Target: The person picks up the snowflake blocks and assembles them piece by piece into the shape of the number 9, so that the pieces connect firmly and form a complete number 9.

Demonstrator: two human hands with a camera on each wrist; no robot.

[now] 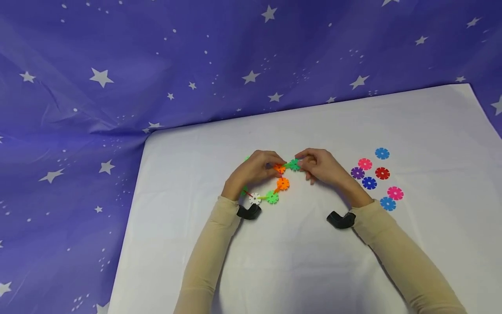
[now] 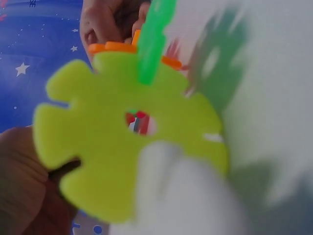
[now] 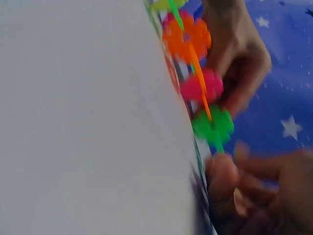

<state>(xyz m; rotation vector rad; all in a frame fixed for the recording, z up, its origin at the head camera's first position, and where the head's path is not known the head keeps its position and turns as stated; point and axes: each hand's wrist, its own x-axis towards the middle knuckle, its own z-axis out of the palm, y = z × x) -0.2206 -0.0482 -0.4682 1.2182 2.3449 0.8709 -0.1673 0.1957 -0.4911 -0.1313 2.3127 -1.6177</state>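
1. Beyond the chain of slotted discs, a purple star-printed cloth fills the background.
2. Under the chain and all around it spreads the white-covered table.
3. From the near side of the chain, two beige sleeves reach in.
4. Over the chain's left part, the left hand bends its fingers into a narrow pinch beside an orange disc; exactly which piece they grip is partly hidden. At the chain's far right, the right hand pinches a green disc between thumb and fingers.
5. Well to the right of the chain lie seven loose discs, in blues, pinks, purple and red.
6. Along the chain, neighbouring discs meet edge-on at their slots, so the step in hand seems to be seating such a joint. Best to steady the chain close to that joint, keep the discs crosswise, align slot with slot, and press straight in; twisting could loosen neighbouring links.
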